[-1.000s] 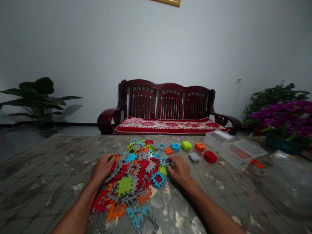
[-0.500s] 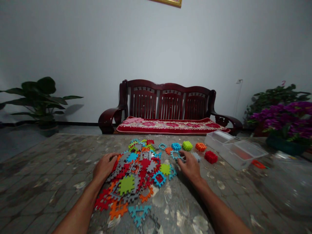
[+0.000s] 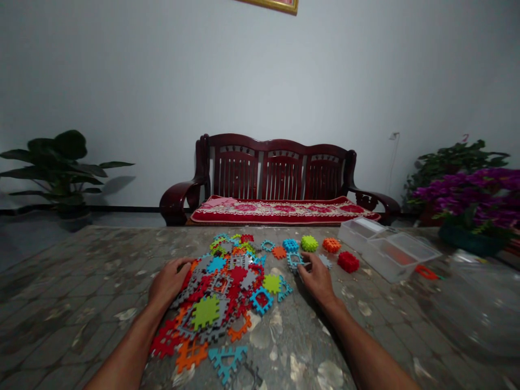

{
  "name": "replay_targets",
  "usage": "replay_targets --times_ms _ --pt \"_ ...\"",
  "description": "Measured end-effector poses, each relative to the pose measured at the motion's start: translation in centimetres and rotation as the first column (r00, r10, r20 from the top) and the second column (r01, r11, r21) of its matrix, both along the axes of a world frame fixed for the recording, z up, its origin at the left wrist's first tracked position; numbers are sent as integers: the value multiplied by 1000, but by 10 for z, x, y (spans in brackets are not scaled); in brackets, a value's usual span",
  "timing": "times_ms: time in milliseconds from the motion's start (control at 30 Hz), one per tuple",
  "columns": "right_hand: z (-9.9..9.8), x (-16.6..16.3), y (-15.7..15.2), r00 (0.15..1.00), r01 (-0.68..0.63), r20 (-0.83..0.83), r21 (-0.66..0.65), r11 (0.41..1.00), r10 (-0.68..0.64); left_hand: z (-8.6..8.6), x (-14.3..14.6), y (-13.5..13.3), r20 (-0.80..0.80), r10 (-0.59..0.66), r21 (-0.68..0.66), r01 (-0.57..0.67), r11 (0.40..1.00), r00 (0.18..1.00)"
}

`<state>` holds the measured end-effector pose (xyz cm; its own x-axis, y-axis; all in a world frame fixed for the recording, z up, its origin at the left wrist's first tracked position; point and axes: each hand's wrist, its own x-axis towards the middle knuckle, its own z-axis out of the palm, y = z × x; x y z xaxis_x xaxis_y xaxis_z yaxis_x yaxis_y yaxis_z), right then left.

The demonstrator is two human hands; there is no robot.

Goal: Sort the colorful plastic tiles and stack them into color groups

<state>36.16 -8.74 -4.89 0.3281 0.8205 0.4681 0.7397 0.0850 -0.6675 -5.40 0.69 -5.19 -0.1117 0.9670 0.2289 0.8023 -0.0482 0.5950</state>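
Observation:
My right hand (image 3: 317, 279) is closed at the right edge of a blue square-framed interlocking tile (image 3: 289, 262), pinching it low over the table. My left hand (image 3: 167, 281) rests against the left side of a heap of flat toothed tiles (image 3: 239, 275), fingers extended and touching its edge beside red and orange pieces. Red, grey, orange, green and blue tiles overlap in the heap. Just beyond the right hand stand small blocks of joined tiles: blue (image 3: 290, 245), green (image 3: 309, 243), orange (image 3: 331, 245) and red (image 3: 348, 262).
Clear plastic boxes (image 3: 402, 253) stand at the table's right, with an orange piece (image 3: 426, 272) beside them. A transparent bag-like thing (image 3: 483, 303) lies nearer. Purple flowers (image 3: 475, 195) are at far right. A wooden bench (image 3: 284, 168) stands behind the table (image 3: 101, 271).
The blue square tile has shifted slightly right and toward me with my right hand. My left hand stays at the heap's edge. The whole view has turned slightly.

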Motion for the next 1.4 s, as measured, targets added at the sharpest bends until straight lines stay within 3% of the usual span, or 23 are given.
replay_targets --times_ms 467,967,1400 --pt "5 -6 -10 984 54 178 -119 991 -32 -4 -2 2 11 -10 13 10 1000 1000" --pt "-1 -4 -9 993 52 113 -66 996 -44 -5 -2 4 -6 10 0 -10 1000 1000" --pt "-2 -7 -7 997 -59 43 -2 998 59 -1 0 2 -14 24 3 -24 1000 1000"
